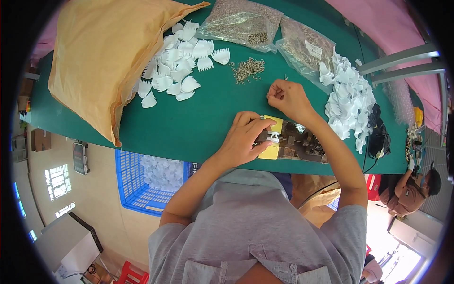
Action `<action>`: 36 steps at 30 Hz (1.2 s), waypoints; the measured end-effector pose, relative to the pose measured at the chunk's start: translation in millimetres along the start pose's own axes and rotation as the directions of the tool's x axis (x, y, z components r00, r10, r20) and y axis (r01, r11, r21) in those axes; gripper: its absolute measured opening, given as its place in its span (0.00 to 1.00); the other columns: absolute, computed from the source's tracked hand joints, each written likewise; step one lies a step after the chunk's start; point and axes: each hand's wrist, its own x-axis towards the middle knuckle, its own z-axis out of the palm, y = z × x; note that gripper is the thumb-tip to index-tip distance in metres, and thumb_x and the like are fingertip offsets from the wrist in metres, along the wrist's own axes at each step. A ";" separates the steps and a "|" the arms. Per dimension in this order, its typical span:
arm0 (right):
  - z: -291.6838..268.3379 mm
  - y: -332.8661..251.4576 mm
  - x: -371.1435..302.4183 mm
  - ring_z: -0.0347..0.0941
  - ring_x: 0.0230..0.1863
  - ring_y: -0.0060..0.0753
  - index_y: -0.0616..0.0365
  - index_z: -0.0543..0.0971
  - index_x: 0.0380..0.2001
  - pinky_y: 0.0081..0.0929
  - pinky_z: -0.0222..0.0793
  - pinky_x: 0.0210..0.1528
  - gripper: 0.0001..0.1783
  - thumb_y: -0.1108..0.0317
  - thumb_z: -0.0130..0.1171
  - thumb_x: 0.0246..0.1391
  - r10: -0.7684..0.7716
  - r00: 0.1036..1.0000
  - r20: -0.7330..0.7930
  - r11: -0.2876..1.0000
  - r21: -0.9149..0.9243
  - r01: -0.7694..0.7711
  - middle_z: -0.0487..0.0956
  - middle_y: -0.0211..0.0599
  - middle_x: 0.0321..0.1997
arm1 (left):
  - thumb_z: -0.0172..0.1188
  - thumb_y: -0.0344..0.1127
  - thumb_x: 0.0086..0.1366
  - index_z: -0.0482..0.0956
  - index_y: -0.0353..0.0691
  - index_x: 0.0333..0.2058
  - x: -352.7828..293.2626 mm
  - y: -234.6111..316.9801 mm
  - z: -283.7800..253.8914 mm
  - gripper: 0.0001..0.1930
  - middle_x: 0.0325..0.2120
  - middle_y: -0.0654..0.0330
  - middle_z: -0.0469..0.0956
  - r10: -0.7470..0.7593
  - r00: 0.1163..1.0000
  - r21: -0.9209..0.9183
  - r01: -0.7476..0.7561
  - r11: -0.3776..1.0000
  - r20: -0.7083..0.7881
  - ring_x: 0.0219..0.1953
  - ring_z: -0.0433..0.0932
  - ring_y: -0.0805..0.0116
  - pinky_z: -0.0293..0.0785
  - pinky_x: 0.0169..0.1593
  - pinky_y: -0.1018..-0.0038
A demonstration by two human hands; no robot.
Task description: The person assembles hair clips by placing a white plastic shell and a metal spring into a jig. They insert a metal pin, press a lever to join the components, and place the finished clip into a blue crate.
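My left hand point(239, 141) rests at a small dark metal fixture point(291, 149) near the table's front edge. Its thumb and fingers close around a small white plastic piece point(273, 136), partly hidden by them, between yellow plates point(269, 152) on the fixture. Just beyond the fixture my right hand point(289, 100) hovers over the green table, fingers curled in a pinch. Whatever they hold is too small to make out. Nearby, beyond the right hand, lies a small heap of tiny metal parts point(248, 70).
White toothed plastic pieces are heaped at the left point(182, 64) and right point(349, 97). A large brown paper sack point(101, 57) lies far left; clear bags of small parts point(241, 21) lie at the back. Black cable point(378, 135) sits right. A blue crate point(130, 182) stands below the table.
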 end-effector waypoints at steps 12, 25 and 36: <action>-12.1 -24.5 -86.9 0.78 0.34 0.15 0.66 0.85 0.48 0.18 0.77 0.39 0.11 0.76 0.66 0.63 0.177 0.984 0.005 0.805 0.574 -0.148 0.85 0.29 0.38 | 0.78 0.29 0.51 0.84 0.41 0.41 9.5 -2.0 3.1 0.18 0.40 0.61 0.82 0.015 0.999 -0.035 -0.017 0.999 -0.046 0.48 0.75 0.57 0.74 0.49 0.65; -10.6 -2.1 -35.2 0.82 0.37 0.20 0.66 0.86 0.47 0.20 0.79 0.42 0.11 0.71 0.64 0.65 0.180 0.983 0.039 0.791 0.588 -0.169 0.86 0.33 0.38 | 0.78 0.30 0.52 0.84 0.39 0.41 5.4 -1.8 5.6 0.17 0.41 0.63 0.83 -0.024 0.999 -0.054 0.022 0.998 -0.029 0.49 0.74 0.58 0.75 0.49 0.66; -0.2 10.8 -14.6 0.84 0.33 0.27 0.60 0.88 0.42 0.24 0.80 0.37 0.08 0.69 0.69 0.61 -0.002 0.977 -0.212 0.982 0.184 0.042 0.88 0.34 0.37 | 0.77 0.32 0.54 0.84 0.40 0.41 8.8 -2.2 4.4 0.16 0.40 0.62 0.83 0.018 0.999 -0.052 -0.020 0.998 -0.041 0.48 0.74 0.56 0.73 0.51 0.65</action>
